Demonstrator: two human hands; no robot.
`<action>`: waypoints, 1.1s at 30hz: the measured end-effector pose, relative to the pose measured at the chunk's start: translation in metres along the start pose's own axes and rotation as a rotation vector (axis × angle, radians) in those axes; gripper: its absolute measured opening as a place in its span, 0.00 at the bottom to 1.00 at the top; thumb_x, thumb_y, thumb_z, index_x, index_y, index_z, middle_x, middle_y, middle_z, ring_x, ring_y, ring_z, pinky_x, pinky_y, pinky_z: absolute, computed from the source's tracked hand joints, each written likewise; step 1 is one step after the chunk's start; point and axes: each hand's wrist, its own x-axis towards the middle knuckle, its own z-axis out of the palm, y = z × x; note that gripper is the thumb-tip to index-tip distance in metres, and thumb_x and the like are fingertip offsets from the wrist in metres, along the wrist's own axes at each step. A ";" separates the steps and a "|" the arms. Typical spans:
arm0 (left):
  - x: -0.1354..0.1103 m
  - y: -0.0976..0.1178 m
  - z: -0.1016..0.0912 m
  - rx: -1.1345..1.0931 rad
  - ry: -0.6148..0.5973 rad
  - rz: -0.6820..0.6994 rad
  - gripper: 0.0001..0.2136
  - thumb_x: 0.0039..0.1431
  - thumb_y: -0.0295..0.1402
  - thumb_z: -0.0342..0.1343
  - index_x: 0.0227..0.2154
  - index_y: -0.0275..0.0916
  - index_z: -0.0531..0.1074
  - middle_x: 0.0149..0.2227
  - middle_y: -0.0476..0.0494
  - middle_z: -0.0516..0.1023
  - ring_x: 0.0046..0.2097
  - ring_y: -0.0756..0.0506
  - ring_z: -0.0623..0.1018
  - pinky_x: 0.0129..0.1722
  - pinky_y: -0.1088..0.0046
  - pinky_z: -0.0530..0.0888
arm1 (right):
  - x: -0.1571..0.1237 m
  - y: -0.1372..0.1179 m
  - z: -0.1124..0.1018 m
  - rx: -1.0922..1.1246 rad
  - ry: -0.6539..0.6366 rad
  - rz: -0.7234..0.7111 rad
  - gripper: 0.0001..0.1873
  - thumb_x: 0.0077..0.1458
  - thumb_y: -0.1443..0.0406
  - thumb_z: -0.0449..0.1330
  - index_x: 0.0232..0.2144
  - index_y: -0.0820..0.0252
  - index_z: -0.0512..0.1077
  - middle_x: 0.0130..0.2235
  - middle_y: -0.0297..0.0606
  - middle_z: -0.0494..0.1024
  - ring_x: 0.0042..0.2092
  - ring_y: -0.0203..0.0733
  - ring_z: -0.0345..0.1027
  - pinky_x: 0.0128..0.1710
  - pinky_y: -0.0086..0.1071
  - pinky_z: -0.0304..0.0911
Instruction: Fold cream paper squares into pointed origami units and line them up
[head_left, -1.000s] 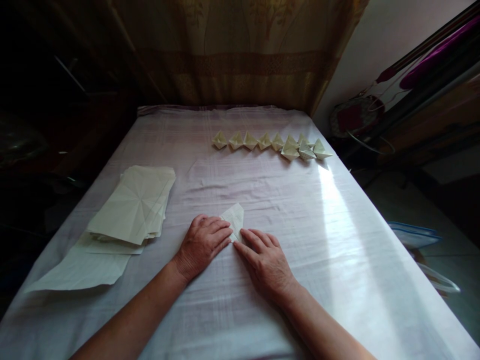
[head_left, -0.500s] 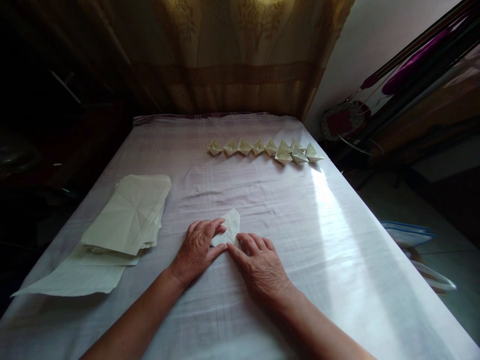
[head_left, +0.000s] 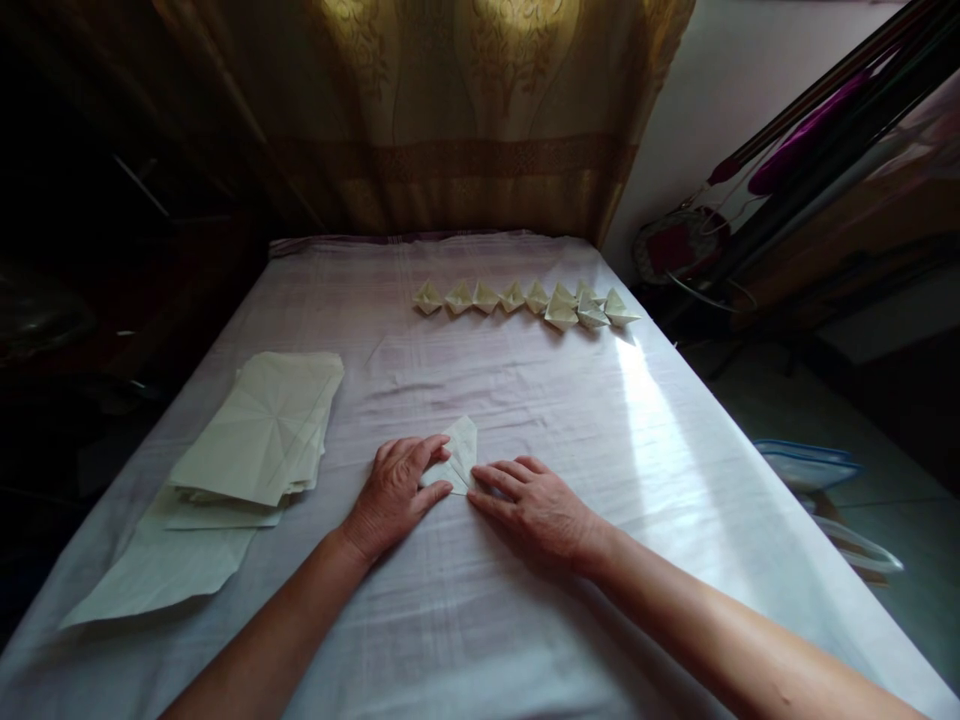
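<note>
A small piece of folded paper (head_left: 461,445), pale and pointed at the top, lies flat on the cloth between my hands. My left hand (head_left: 397,490) grips its left side, with curled fingers on top and the thumb along the lower edge, so part of the paper is hidden. At the lower right corner, my right hand (head_left: 536,505) touches the paper's edge with its fingertips. Its fingers are stretched out and lie almost flat, with nothing held in them.
To the left sits a stack of creased paper sheets (head_left: 259,430), with a loose sheet (head_left: 161,570) sticking out below. Several folded paper boats (head_left: 512,297) stand in a row toward the back right. A checked cloth (head_left: 480,640) covers the table; a curtain (head_left: 450,150) hangs behind.
My right hand has slid a little to the right along the paper's lower edge, and its forearm has swung outward. My left hand stays in place. The view has shifted slightly.
</note>
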 end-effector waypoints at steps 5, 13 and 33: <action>-0.004 -0.004 0.000 0.030 0.020 0.042 0.21 0.61 0.31 0.57 0.56 0.44 0.61 0.49 0.46 0.78 0.52 0.43 0.73 0.54 0.62 0.66 | 0.000 -0.002 0.001 -0.017 0.028 -0.008 0.19 0.62 0.65 0.54 0.55 0.58 0.70 0.59 0.46 0.68 0.52 0.49 0.64 0.48 0.42 0.56; -0.013 -0.024 -0.009 0.168 0.085 0.013 0.15 0.65 0.34 0.50 0.54 0.43 0.66 0.50 0.42 0.76 0.52 0.42 0.73 0.53 0.60 0.68 | 0.001 -0.004 0.000 0.029 0.064 -0.032 0.18 0.63 0.67 0.52 0.54 0.58 0.70 0.56 0.41 0.73 0.52 0.47 0.63 0.49 0.42 0.56; -0.001 0.018 -0.013 0.277 -0.111 0.224 0.12 0.64 0.37 0.54 0.49 0.43 0.71 0.44 0.45 0.80 0.46 0.44 0.76 0.56 0.58 0.61 | -0.004 -0.004 0.026 0.307 0.510 0.321 0.18 0.59 0.72 0.52 0.49 0.57 0.72 0.49 0.43 0.78 0.50 0.45 0.70 0.50 0.42 0.66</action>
